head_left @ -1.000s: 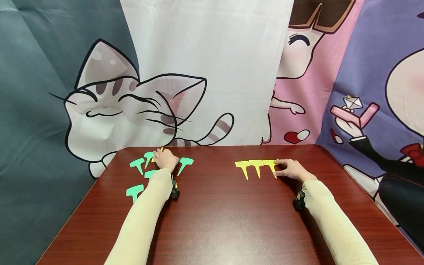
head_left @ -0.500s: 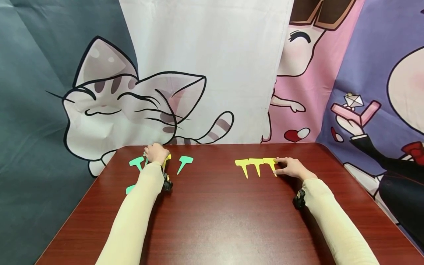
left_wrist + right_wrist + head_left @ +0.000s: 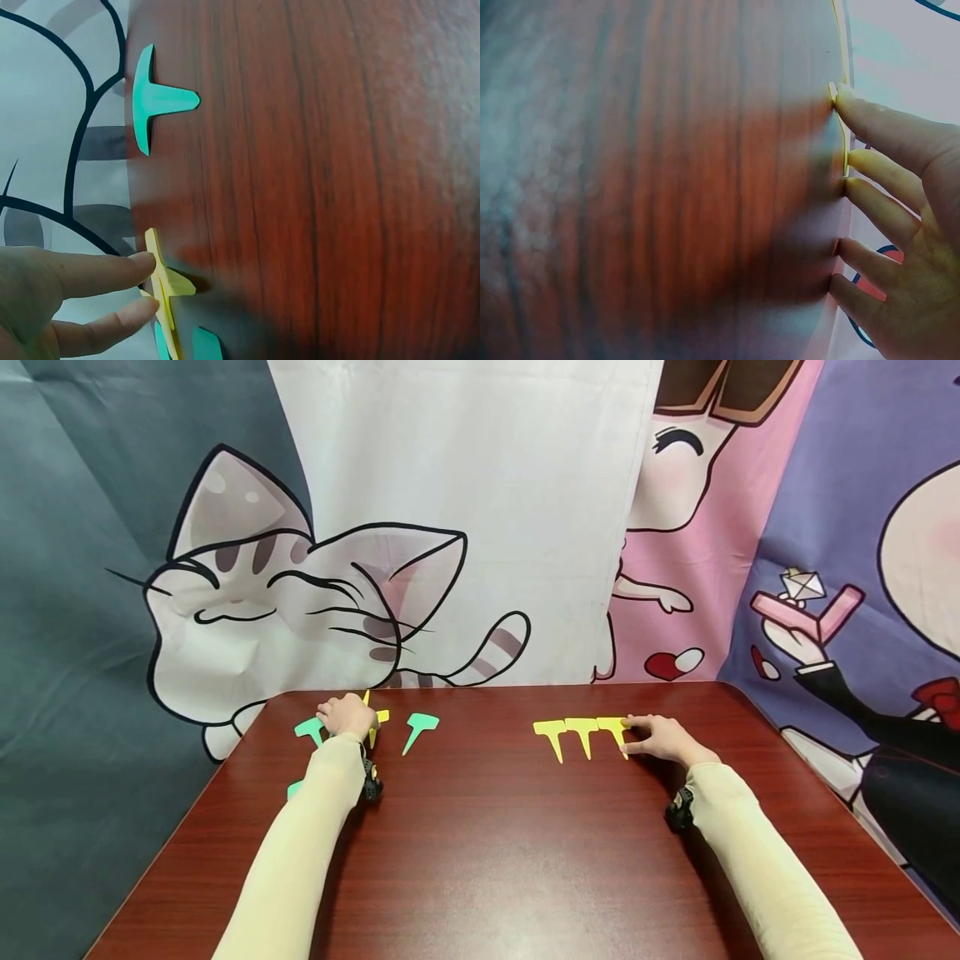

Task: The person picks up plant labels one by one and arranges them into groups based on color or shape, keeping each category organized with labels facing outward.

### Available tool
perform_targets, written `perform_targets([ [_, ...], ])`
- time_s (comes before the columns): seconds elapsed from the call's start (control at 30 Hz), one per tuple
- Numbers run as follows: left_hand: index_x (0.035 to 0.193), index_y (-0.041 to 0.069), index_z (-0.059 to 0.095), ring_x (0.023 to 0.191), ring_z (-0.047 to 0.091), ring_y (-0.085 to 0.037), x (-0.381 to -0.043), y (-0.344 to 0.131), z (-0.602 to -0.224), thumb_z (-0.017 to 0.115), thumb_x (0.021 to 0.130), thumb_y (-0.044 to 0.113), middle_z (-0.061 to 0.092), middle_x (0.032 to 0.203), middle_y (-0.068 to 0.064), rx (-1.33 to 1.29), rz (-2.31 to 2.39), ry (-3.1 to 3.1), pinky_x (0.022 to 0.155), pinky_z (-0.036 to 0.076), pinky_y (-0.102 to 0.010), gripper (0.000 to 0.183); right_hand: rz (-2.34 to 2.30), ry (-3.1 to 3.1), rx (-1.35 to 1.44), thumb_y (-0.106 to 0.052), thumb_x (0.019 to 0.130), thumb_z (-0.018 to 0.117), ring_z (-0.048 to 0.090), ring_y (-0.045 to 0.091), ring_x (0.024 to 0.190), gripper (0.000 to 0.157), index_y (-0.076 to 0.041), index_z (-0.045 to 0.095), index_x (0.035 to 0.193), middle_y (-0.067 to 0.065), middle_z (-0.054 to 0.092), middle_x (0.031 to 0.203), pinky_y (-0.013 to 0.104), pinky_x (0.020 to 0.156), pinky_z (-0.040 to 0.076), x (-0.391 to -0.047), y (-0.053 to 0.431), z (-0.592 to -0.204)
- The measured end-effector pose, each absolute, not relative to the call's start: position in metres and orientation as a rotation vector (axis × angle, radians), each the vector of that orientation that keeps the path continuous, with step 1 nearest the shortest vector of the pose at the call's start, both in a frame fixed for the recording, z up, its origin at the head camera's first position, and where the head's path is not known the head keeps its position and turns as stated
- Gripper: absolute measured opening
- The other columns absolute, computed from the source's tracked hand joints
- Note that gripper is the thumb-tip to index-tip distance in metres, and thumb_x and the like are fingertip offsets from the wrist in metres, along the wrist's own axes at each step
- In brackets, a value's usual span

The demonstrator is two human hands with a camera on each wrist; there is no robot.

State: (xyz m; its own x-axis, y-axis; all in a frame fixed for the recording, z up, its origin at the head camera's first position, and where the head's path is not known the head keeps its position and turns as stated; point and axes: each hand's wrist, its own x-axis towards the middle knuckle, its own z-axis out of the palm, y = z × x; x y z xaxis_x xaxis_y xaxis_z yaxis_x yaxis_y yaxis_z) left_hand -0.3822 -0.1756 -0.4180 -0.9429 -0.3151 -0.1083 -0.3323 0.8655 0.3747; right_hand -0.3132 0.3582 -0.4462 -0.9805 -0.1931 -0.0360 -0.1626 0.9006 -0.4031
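My left hand point(image 3: 347, 715) is at the far left of the table point(image 3: 495, 852) and pinches a yellow T-shaped tag point(image 3: 381, 717) at its fingertips. In the left wrist view that yellow tag point(image 3: 162, 288) stands on edge, lifted off the wood. Green T-shaped tags lie around the hand: one to its right point(image 3: 418, 725), one to its left point(image 3: 308, 727), one partly under my forearm point(image 3: 293, 789). My right hand point(image 3: 662, 740) rests with straight fingers against the rightmost tag point(image 3: 613, 728) of a row of three yellow tags point(image 3: 581, 730).
A cartoon backdrop with a cat point(image 3: 262, 602) hangs right behind the table's far edge. The green tag point(image 3: 154, 100) lies close to that edge. Bare wood stretches between the two groups of tags and toward me.
My left hand has drawn back and left from among the green tags, lifting the yellow tag with it. The right hand has stayed on the yellow row.
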Motion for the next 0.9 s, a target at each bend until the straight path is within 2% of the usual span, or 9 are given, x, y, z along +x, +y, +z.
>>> perform_targets([
  [0.13, 0.128, -0.008, 0.048, 0.136, 0.011, -0.055, -0.379, -0.175, -0.419, 0.074, 0.076, 0.020, 0.027, 0.141, -0.040, -0.514, 0.590, 2.992, 0.114, 0.009, -0.060, 0.065, -0.621, 2.995, -0.283, -0.044, 0.079, 0.072, 0.034, 0.053, 0.129, 0.071, -0.004, 0.052, 0.135, 0.029, 0.045, 0.138, 0.065, 0.103, 0.029, -0.313, 0.359, -0.446],
  [0.43, 0.121, -0.009, 0.051, 0.131, 0.022, -0.056, -0.371, -0.171, -0.416, 0.072, 0.077, 0.018, 0.034, 0.136, -0.041, -0.521, 0.648, 2.986, 0.109, 0.022, -0.060, 0.057, -0.620, 3.000, -0.292, -0.043, 0.080, 0.072, 0.033, 0.054, 0.130, 0.071, -0.003, 0.052, 0.134, 0.029, 0.046, 0.138, 0.065, 0.104, 0.028, -0.313, 0.358, -0.448],
  [0.67, 0.127, -0.010, 0.045, 0.134, 0.020, -0.054, -0.370, -0.168, -0.415, 0.069, 0.078, 0.018, 0.034, 0.137, -0.040, -0.550, 0.664, 2.972, 0.113, 0.018, -0.058, 0.062, -0.611, 3.008, -0.304, -0.042, 0.080, 0.072, 0.033, 0.053, 0.129, 0.071, -0.002, 0.052, 0.134, 0.028, 0.046, 0.138, 0.065, 0.103, 0.028, -0.313, 0.358, -0.448],
  [0.9, 0.123, -0.009, 0.052, 0.136, 0.016, -0.053, -0.373, -0.166, -0.421, 0.069, 0.079, 0.022, 0.031, 0.141, -0.039, -0.584, 0.662, 2.949, 0.114, 0.015, -0.057, 0.057, -0.599, 3.009, -0.298, -0.044, 0.079, 0.072, 0.035, 0.054, 0.127, 0.072, -0.003, 0.052, 0.134, 0.030, 0.046, 0.137, 0.065, 0.102, 0.030, -0.313, 0.358, -0.446],
])
